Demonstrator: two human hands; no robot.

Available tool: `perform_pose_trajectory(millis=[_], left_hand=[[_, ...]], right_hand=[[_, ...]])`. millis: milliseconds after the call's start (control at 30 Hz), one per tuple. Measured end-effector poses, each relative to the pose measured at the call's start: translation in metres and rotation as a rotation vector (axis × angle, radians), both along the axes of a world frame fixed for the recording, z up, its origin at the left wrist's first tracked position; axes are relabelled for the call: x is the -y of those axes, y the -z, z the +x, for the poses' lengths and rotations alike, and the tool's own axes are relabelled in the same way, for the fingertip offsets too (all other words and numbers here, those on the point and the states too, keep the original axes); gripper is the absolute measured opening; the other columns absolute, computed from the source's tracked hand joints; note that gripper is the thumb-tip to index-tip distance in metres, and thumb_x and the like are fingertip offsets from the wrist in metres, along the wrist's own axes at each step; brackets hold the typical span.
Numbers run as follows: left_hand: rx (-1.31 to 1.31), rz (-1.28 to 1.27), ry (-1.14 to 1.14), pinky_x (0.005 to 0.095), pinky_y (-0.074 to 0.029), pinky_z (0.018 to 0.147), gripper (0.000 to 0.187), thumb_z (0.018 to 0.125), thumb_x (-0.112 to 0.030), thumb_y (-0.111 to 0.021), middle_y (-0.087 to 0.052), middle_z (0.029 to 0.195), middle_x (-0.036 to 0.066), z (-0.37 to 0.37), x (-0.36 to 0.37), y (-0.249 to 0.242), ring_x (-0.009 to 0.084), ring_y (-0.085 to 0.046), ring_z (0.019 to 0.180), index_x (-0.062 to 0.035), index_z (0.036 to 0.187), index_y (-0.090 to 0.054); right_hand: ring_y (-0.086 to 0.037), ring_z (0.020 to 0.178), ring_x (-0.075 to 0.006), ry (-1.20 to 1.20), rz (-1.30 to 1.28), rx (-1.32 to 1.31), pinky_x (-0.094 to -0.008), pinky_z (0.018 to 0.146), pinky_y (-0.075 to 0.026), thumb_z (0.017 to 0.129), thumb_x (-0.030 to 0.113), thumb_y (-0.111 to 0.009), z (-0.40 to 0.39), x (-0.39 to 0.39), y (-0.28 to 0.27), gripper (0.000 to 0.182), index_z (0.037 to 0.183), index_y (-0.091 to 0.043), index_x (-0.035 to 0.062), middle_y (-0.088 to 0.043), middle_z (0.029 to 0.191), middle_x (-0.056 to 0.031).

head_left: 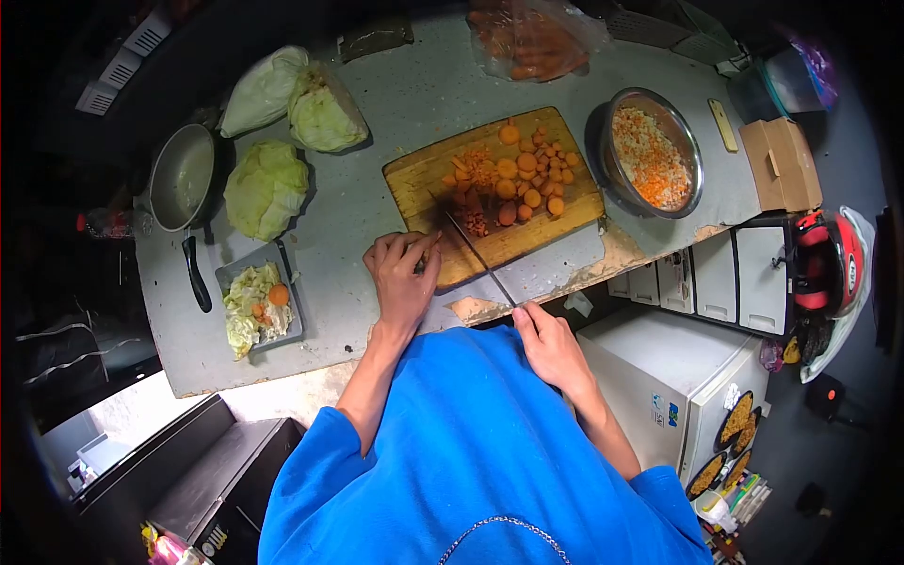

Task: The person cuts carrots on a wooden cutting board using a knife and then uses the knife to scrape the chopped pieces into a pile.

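On the wooden cutting board [556,218] lie carrot slices [507,169] and small chopped carrot pieces [477,223]. My right hand [546,341] is closed around the handle of a knife [477,254], whose blade reaches diagonally over the board. At the board's lower left edge rests my left hand [405,268], its fingers curled together; whatever they may hold is hidden. A metal bowl [698,155] of shredded carrot and pale vegetable stands to the right of the board.
Cabbages [266,188] and a pan [183,177] are at the left, above a tray [296,325] of scraps. A bag of carrots [537,42] lies at the back. Beyond the bowl are a cardboard box [782,165] and drawers [714,278]; a white fridge [659,353] stands below.
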State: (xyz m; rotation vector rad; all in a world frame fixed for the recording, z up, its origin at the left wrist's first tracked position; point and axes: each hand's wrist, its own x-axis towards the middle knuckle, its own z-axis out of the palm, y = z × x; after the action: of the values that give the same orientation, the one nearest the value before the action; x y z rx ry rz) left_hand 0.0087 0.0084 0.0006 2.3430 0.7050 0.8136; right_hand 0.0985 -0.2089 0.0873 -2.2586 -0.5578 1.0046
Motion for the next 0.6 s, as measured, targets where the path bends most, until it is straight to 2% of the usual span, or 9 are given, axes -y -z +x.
perform_pose_trajectory(millis=[67,133,600], left_hand=[[-0.015,-0.002,-0.023,0.0418,-0.036,0.096,0.020,0.088,-0.013,-0.079,-0.072,0.101,0.001,-0.002,0.002,0.005,0.0238,-0.059,0.103,-0.0122,0.107,-0.082],[-0.019,0.013,-0.025,0.0423,-0.036,0.096,0.020,0.088,-0.013,-0.079,-0.072,0.100,0.002,-0.002,0.004,0.006,0.0240,-0.058,0.103,-0.0123,0.108,-0.082],[-0.023,0.048,-0.049,0.0424,-0.032,0.097,0.015,0.088,-0.017,-0.080,-0.071,0.095,0.001,0.005,0.009,0.006,0.0242,-0.057,0.100,-0.0118,0.102,-0.083]], right_hand=[[-0.065,0.084,-0.0530,0.002,0.011,-0.004,-0.0562,0.073,-0.049,0.110,0.039,-0.048,-0.004,0.001,0.002,0.042,0.104,-0.061,-0.0006,-0.067,0.080,-0.0301],[-0.066,0.078,-0.0485,0.018,0.035,0.024,-0.0494,0.070,-0.049,0.110,0.038,-0.049,-0.007,0.003,0.005,0.042,0.102,-0.061,-0.0010,-0.065,0.079,-0.0269],[-0.066,0.079,-0.0493,0.015,0.034,0.032,-0.0495,0.068,-0.050,0.110,0.035,-0.051,-0.010,0.004,0.012,0.038,0.108,-0.064,-0.0002,-0.065,0.079,-0.0280]])
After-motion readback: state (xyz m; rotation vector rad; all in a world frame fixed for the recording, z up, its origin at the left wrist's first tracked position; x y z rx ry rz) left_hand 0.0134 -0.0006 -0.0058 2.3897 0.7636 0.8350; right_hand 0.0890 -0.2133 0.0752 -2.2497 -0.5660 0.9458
